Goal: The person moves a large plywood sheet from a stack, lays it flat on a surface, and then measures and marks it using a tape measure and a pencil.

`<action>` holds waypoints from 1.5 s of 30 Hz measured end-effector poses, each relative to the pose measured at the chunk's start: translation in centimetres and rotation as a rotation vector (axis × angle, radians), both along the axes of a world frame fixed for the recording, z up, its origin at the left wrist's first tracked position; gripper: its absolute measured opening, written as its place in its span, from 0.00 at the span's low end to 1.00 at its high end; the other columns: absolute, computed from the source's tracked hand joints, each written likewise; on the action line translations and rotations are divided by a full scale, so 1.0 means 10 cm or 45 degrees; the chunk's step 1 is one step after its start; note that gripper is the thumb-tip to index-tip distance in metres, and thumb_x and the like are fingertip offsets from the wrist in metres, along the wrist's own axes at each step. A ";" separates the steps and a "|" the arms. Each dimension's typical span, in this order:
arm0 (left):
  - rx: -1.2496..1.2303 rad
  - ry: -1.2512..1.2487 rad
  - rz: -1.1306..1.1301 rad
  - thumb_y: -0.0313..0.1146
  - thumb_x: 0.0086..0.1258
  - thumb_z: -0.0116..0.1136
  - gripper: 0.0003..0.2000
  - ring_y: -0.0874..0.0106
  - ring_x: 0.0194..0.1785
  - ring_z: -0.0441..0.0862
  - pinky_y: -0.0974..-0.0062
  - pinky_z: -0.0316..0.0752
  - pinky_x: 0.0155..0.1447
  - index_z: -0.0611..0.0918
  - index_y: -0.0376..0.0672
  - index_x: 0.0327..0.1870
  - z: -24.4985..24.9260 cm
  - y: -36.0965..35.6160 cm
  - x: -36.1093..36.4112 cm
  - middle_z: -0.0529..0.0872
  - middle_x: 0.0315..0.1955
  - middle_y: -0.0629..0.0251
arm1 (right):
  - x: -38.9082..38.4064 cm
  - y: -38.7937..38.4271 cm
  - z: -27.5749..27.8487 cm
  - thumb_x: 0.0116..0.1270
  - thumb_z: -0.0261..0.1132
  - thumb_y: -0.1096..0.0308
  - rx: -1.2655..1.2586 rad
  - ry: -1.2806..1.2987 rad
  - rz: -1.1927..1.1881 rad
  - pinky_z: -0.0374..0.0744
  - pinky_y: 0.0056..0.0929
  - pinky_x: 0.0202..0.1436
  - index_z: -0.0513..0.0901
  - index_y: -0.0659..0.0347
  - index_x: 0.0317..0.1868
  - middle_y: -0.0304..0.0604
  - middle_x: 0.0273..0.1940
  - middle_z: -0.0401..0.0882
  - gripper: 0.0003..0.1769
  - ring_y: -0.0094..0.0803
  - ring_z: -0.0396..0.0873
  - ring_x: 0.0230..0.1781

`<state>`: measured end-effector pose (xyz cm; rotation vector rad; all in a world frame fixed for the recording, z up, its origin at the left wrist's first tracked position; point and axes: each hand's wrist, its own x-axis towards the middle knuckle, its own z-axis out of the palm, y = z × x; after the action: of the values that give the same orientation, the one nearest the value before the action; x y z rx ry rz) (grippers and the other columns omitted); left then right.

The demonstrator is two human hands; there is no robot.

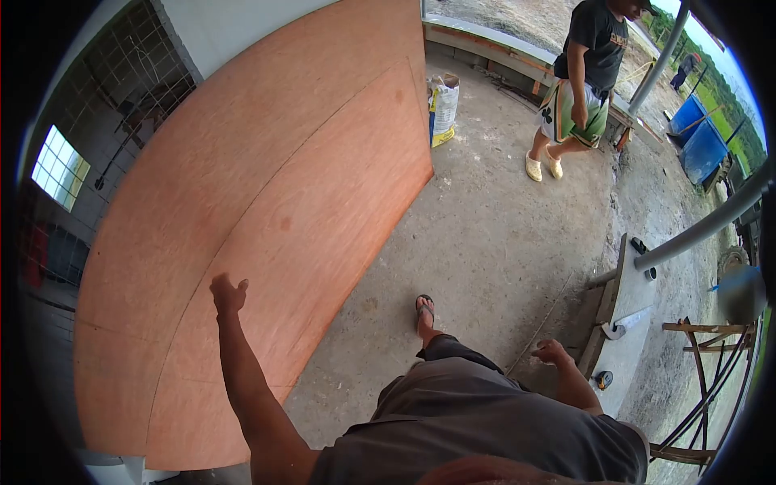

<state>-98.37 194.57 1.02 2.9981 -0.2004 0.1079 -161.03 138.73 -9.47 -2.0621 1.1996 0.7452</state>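
Observation:
A large reddish-brown plywood sheet [323, 186], marked with a long pencil-like line, fills the left half of the head view. My left hand [229, 294] is over its lower middle, beside that line, thumb held apart and nothing in it; whether it touches the wood is unclear. At the lower right, my right hand [552, 352] hangs over the concrete floor, left of a pale ledge. Its fingers are curled together, and anything inside them is too small to make out. On the ledge [626, 339] lie a tape measure [604, 380] and a light metal tool [626, 324].
A person [594, 73] stands at the upper right on the concrete floor [493, 218]. An open sack [444, 110] stands by the sheet's far corner. Grey posts [703, 222], blue containers [702, 149] and a wooden frame [707, 364] are at the right. Another person [685, 70] is farther off.

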 end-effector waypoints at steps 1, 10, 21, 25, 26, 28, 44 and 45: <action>0.015 -0.014 0.029 0.43 0.57 0.67 0.34 0.52 0.66 0.62 0.58 0.64 0.66 0.68 0.34 0.62 0.00 -0.01 0.11 0.67 0.61 0.43 | 0.08 -0.18 -0.20 0.51 0.68 0.48 -0.064 0.039 0.106 0.77 0.34 0.54 0.83 0.53 0.49 0.50 0.46 0.83 0.27 0.41 0.80 0.49; -0.001 0.074 0.336 0.44 0.60 0.65 0.44 0.56 0.73 0.49 0.43 0.61 0.64 0.51 0.42 0.72 -0.13 -0.49 0.74 0.52 0.70 0.53 | 1.85 -1.12 -0.72 0.50 0.69 0.53 -0.014 -0.068 0.242 0.78 0.36 0.53 0.81 0.60 0.50 0.54 0.44 0.82 0.29 0.44 0.81 0.48; 0.146 -0.222 0.247 0.44 0.50 0.72 0.34 0.53 0.62 0.64 0.49 0.64 0.59 0.70 0.41 0.56 -0.06 -0.48 0.80 0.69 0.57 0.52 | 5.93 -0.28 0.63 0.54 0.69 0.62 -0.159 -1.024 1.051 0.74 0.41 0.55 0.75 0.63 0.54 0.54 0.49 0.76 0.27 0.51 0.74 0.51; 0.031 -0.181 0.168 0.43 0.48 0.73 0.29 0.53 0.56 0.68 0.53 0.66 0.55 0.73 0.42 0.48 0.03 -0.49 0.57 0.72 0.48 0.53 | 6.90 1.13 1.30 0.49 0.73 0.60 -0.206 -1.608 1.336 0.65 0.46 0.64 0.70 0.60 0.59 0.53 0.58 0.68 0.37 0.51 0.63 0.62; -0.034 -0.158 0.127 0.43 0.49 0.72 0.29 0.53 0.56 0.69 0.54 0.66 0.56 0.73 0.42 0.49 0.04 -0.44 0.48 0.72 0.48 0.53 | 6.99 1.43 1.36 0.49 0.73 0.56 -0.212 -1.681 1.397 0.62 0.49 0.66 0.69 0.60 0.60 0.53 0.58 0.67 0.39 0.51 0.62 0.63; -0.165 -0.118 0.034 0.42 0.51 0.71 0.28 0.54 0.55 0.70 0.56 0.66 0.56 0.73 0.42 0.51 0.07 -0.34 0.31 0.73 0.49 0.53 | 7.04 1.97 1.28 0.48 0.72 0.51 -0.292 -1.659 1.508 0.58 0.52 0.68 0.67 0.59 0.62 0.53 0.59 0.67 0.42 0.51 0.61 0.63; 0.118 -0.007 0.587 0.54 0.42 0.71 0.25 0.53 0.36 0.77 0.56 0.70 0.43 0.81 0.38 0.26 -0.19 2.30 -1.56 0.79 0.24 0.56 | 6.61 2.60 0.96 0.42 0.70 0.34 -0.549 -1.629 1.535 0.68 0.35 0.41 0.75 0.55 0.21 0.37 0.23 0.71 0.30 0.35 0.74 0.32; 0.131 -0.002 0.554 0.55 0.42 0.71 0.25 0.53 0.35 0.77 0.56 0.70 0.41 0.81 0.38 0.25 -0.22 2.31 -1.59 0.80 0.24 0.56 | 6.59 2.59 0.97 0.42 0.70 0.34 -0.542 -1.626 1.550 0.69 0.34 0.39 0.75 0.55 0.21 0.37 0.23 0.71 0.30 0.35 0.74 0.31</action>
<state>-114.30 217.70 -1.20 3.0891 0.4620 0.1467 -95.11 164.60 0.19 -2.6905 -0.7350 -0.5085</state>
